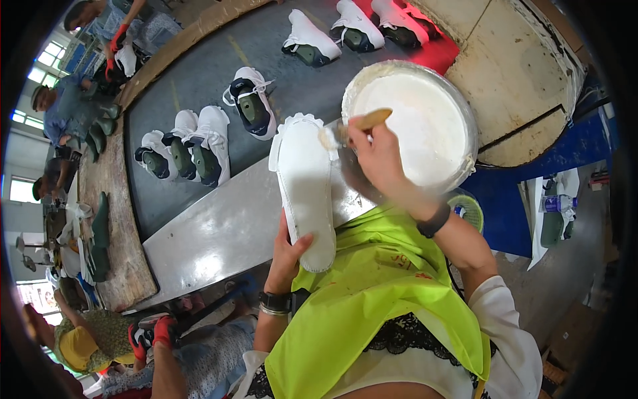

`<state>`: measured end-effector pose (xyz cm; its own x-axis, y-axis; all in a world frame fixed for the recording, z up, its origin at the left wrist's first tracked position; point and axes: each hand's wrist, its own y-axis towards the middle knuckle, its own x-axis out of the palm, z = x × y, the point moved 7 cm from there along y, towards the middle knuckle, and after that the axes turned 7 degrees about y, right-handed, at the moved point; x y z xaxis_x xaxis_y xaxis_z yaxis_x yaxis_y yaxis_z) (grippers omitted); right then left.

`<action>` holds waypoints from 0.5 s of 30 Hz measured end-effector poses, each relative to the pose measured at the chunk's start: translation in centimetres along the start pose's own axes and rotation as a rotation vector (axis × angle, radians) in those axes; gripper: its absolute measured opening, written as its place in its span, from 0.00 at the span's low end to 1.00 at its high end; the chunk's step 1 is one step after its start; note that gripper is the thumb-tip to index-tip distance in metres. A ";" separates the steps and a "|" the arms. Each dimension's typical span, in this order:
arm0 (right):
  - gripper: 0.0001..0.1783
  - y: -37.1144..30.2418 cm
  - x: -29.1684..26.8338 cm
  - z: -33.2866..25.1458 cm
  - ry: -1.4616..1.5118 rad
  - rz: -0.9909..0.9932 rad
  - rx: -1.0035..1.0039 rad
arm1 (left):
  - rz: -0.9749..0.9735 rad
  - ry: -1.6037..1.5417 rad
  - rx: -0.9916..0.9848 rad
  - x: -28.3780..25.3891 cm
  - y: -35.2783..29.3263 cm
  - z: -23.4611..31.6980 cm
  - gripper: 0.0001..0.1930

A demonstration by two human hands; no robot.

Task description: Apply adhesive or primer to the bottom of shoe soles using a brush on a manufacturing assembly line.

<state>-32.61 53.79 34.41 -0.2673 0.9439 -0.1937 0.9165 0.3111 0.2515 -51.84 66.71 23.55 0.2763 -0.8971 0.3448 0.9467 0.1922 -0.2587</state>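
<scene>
My left hand is wrapped round the heel end of a white shoe upper, which lies bottom side up with a ruffled edge at its toe. In my right hand is a brush with a wooden handle. Its white-coated bristles touch, or nearly touch, the edge of the upper by the toe. Just beyond that hand stands a round metal basin of thick white liquid, its rim crusted.
White shoes on dark green lasts stand along the dark belt, more at the far end under red light. A metal ledge borders it. A green basket sits under the basin. Several co-workers are at the left.
</scene>
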 end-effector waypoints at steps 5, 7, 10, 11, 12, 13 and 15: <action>0.10 -4.6 0.8 2.5 0.092 0.047 0.191 | 0.028 -0.052 -0.014 -1.3 -0.4 -0.5 0.40; 0.09 -3.5 0.9 2.2 0.126 0.071 0.174 | 0.017 -0.066 -0.029 -1.6 -0.6 -0.3 0.39; 0.10 -0.7 1.0 0.3 0.280 0.143 -0.033 | 0.008 -0.089 -0.064 -1.2 -0.2 -0.1 0.35; 0.10 -0.6 0.9 0.9 0.280 0.150 -0.040 | 0.011 -0.096 -0.063 -1.0 -0.1 0.1 0.35; 0.11 -0.6 1.0 2.4 0.209 0.091 0.078 | 0.012 -0.104 -0.061 -0.7 0.2 0.3 0.34; 0.12 -0.6 1.8 3.3 0.143 0.020 0.191 | 0.011 -0.102 -0.047 -1.0 0.3 1.0 0.34; 0.12 -1.0 1.1 2.4 -0.032 -0.015 0.212 | 0.086 -0.190 -0.077 -1.5 1.3 1.9 0.34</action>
<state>-33.09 54.30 31.71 -0.2744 0.9345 -0.2268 0.9556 0.2913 0.0439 -50.75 69.04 24.38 0.3884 -0.7862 0.4806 0.9050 0.2272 -0.3597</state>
